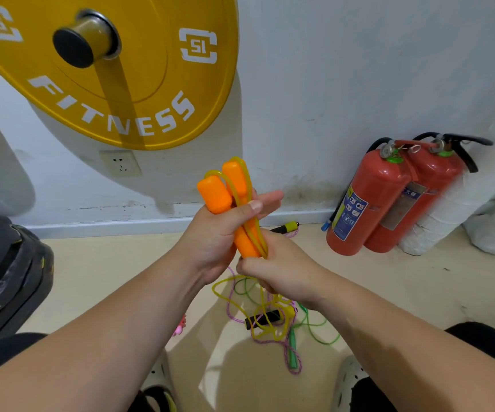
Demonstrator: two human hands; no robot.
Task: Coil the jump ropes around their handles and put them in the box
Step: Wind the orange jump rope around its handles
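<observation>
Dead centre, my left hand clamps two chunky orange plastic handles, tops toward twelve o'clock. At five o'clock of them, my right hand has its fingers curled tight round the thin translucent yellow rope.

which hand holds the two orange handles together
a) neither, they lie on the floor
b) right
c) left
c: the left hand is curled round both handles, while the right hand grips the rope at their lower end.
</observation>
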